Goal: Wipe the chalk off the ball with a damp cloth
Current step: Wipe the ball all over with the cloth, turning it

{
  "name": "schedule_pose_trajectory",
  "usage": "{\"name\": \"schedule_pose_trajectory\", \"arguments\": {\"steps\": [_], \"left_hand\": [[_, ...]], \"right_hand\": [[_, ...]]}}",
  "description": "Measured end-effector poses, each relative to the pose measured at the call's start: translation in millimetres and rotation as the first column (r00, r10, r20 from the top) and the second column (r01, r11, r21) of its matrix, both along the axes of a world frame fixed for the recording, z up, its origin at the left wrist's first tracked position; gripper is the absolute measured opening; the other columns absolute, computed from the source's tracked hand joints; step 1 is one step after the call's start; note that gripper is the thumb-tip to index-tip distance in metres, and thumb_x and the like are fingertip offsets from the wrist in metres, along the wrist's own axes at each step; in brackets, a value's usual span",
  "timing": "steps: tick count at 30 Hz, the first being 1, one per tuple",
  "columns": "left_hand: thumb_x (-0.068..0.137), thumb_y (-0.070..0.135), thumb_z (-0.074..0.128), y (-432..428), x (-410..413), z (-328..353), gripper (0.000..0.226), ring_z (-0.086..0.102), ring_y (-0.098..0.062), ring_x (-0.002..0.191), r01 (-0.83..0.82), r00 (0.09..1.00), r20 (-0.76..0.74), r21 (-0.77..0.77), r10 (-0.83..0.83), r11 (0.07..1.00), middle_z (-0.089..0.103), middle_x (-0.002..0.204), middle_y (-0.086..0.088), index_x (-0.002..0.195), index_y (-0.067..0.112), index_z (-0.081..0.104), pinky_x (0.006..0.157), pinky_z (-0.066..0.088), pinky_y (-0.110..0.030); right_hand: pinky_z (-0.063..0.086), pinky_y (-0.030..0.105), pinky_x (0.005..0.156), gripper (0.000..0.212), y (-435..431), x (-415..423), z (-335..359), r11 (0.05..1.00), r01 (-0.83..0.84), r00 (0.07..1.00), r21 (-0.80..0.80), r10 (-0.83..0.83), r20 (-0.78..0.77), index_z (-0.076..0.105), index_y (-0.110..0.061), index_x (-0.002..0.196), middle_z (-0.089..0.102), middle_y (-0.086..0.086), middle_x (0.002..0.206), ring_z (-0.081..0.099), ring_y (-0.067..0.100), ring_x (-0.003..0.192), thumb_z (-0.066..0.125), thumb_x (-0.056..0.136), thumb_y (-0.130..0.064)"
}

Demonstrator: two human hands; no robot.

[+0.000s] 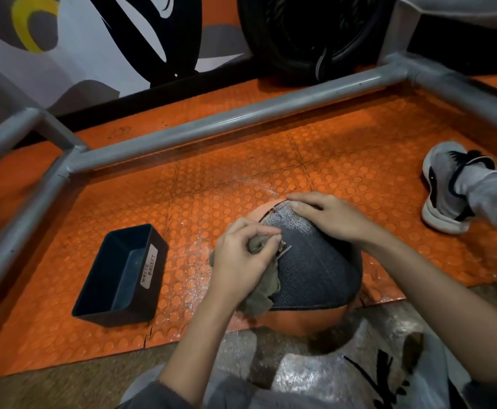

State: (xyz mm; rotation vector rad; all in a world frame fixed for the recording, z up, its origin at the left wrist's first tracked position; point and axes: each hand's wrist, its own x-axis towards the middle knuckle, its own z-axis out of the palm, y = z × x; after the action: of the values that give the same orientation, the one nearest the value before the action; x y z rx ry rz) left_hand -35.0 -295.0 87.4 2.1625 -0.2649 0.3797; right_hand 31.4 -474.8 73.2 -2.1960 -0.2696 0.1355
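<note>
At nine o'clock sits a black bin (pixel 122 276). The left hand (pixel 243 258), fingers pinched shut on the cloth (pixel 260 293), presses it on the ball's (pixel 312 267) left flank; the ball lies at its three o'clock. The right hand (pixel 328 215), fingers spread flat, steadies the top. Remaining chalk is hard to make out; the ball's underside is hidden.

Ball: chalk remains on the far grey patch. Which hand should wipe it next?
Left. The left hand already has the cloth bunched in its fingers against the ball, beside the whitish area. The right hand lies flat on top, apparently steadying the ball, with no cloth.
</note>
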Motion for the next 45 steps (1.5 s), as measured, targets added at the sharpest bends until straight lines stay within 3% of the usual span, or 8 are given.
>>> {"name": "schedule_pose_trajectory", "arguments": {"steps": [6, 10, 13, 17, 24, 33, 39, 45], "left_hand": [[0.081, 0.013, 0.071, 10, 41, 6, 0.022, 0.062, -0.008, 0.086, -0.130, 0.978, -0.178, -0.106, 0.109, 0.986, 0.066, 0.089, -0.001, 0.073, 0.032, 0.067, 0.084, 0.047, -0.024], [0.081, 0.010, 0.072, 13, 32, 8, 0.025, 0.061, -0.005, 0.084, -0.119, 0.973, -0.209, -0.107, 0.095, 0.987, 0.067, 0.089, 0.000, 0.072, 0.033, 0.067, 0.084, 0.047, -0.023], [0.078, 0.006, 0.075, 13, -1, 7, 0.026, 0.058, 0.005, 0.081, 0.016, 0.992, -0.123, -0.045, -0.022, 0.999, 0.064, 0.085, 0.006, 0.075, 0.031, 0.069, 0.079, 0.041, -0.009], [0.077, 0.004, 0.074, 17, -10, 0, 0.030, 0.057, 0.005, 0.083, 0.085, 0.996, -0.033, -0.022, -0.085, 0.996, 0.061, 0.084, 0.008, 0.080, 0.033, 0.069, 0.078, 0.040, -0.007], [0.084, 0.006, 0.068, 18, 50, 8, 0.021, 0.055, 0.011, 0.075, -0.009, 0.981, -0.194, -0.105, -0.012, 0.994, 0.060, 0.082, 0.006, 0.077, 0.025, 0.069, 0.075, 0.038, -0.010], [0.077, 0.016, 0.073, 28, 5, 9, 0.010, 0.059, -0.001, 0.082, 0.243, 0.969, -0.059, 0.065, -0.239, 0.968, 0.062, 0.084, 0.006, 0.086, 0.020, 0.074, 0.077, 0.044, -0.012], [0.081, 0.007, 0.071, 21, 52, 10, 0.013, 0.053, 0.004, 0.077, 0.112, 0.982, -0.151, -0.005, -0.112, 0.994, 0.059, 0.082, 0.003, 0.086, 0.020, 0.071, 0.075, 0.039, -0.009], [0.078, 0.008, 0.074, 15, 20, 8, 0.015, 0.055, 0.003, 0.081, 0.162, 0.979, -0.122, -0.004, -0.162, 0.987, 0.060, 0.084, 0.005, 0.085, 0.022, 0.072, 0.079, 0.040, -0.009]], "right_hand": [[0.025, 0.046, 0.113, 0.040, 15, -2, -8, 0.998, -0.045, 0.996, -0.043, 0.048, 0.075, 0.054, -0.039, 0.130, 0.044, -0.009, 0.145, 0.037, 0.015, 0.135, 0.043, 0.094, -0.052], [0.032, 0.044, 0.108, 0.041, 15, 0, -2, 0.992, -0.021, 0.993, -0.121, 0.035, 0.112, 0.058, -0.032, 0.128, 0.052, -0.002, 0.138, 0.044, 0.018, 0.129, 0.044, 0.094, -0.049], [0.041, 0.043, 0.100, 0.042, 18, 0, 0, 0.981, 0.066, 0.991, -0.184, -0.043, 0.126, 0.061, -0.026, 0.125, 0.058, 0.005, 0.129, 0.052, 0.026, 0.120, 0.042, 0.094, -0.049], [0.038, 0.037, 0.101, 0.036, 31, -8, -2, 0.982, 0.119, 0.986, -0.147, -0.099, 0.132, 0.058, -0.020, 0.128, 0.055, 0.008, 0.132, 0.050, 0.026, 0.121, 0.041, 0.099, -0.033], [0.033, 0.027, 0.098, 0.035, 33, -16, -5, 0.979, 0.178, 0.965, -0.099, -0.154, 0.211, 0.059, -0.026, 0.128, 0.055, -0.004, 0.132, 0.047, 0.016, 0.123, 0.041, 0.099, -0.033], [0.042, 0.039, 0.100, 0.028, 22, -4, -8, 0.997, 0.078, 0.984, -0.011, -0.075, 0.161, 0.066, -0.033, 0.115, 0.060, -0.009, 0.127, 0.053, 0.013, 0.117, 0.047, 0.095, -0.034], [0.039, 0.042, 0.104, 0.042, 24, -6, -7, 0.999, 0.038, 0.987, 0.018, -0.041, 0.156, 0.068, -0.035, 0.112, 0.059, -0.009, 0.130, 0.052, 0.013, 0.122, 0.042, 0.082, -0.049], [0.043, 0.043, 0.100, 0.027, 14, -1, -12, 0.988, 0.091, 0.988, 0.128, -0.106, 0.114, 0.070, -0.034, 0.106, 0.063, -0.008, 0.122, 0.056, 0.014, 0.113, 0.051, 0.089, -0.037]]}}
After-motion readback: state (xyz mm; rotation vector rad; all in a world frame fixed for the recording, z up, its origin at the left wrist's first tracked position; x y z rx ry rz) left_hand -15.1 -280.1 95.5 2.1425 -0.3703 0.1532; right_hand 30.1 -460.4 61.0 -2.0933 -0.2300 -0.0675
